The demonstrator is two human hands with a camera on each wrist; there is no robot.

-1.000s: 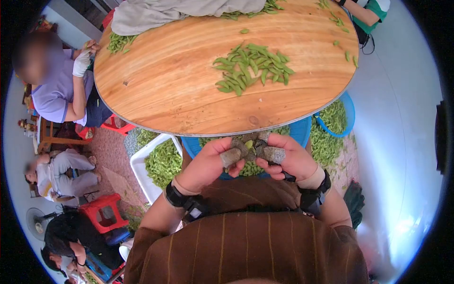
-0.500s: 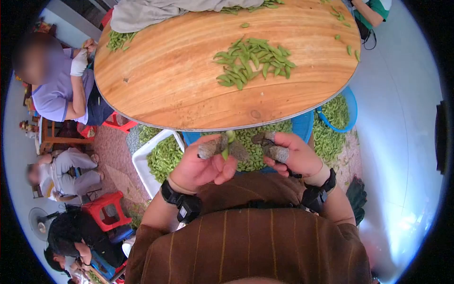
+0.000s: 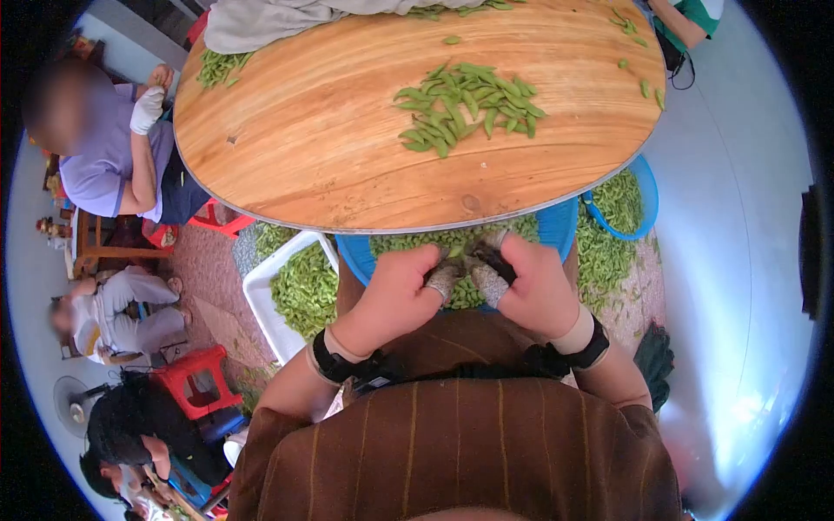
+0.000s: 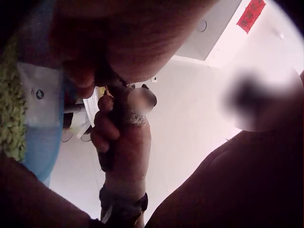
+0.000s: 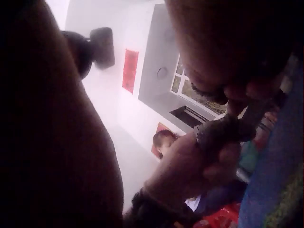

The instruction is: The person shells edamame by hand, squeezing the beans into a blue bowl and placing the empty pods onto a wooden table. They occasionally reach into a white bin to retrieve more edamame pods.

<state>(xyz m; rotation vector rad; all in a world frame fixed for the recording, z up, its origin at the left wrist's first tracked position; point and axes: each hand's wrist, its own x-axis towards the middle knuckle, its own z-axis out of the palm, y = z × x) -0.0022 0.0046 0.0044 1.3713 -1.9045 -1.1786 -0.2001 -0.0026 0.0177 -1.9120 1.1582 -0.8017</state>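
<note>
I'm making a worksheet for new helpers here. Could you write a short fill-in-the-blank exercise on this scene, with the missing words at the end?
1. The left hand and right hand are close together near a tub coloured ____.
2. The pods in a loose pile lie on a wooden ____.
3. The tray to the left of that tub is coloured ____.
4. The person in the lilac top wears a white ____ on one hand.

Missing words: blue; table; white; glove.
</note>
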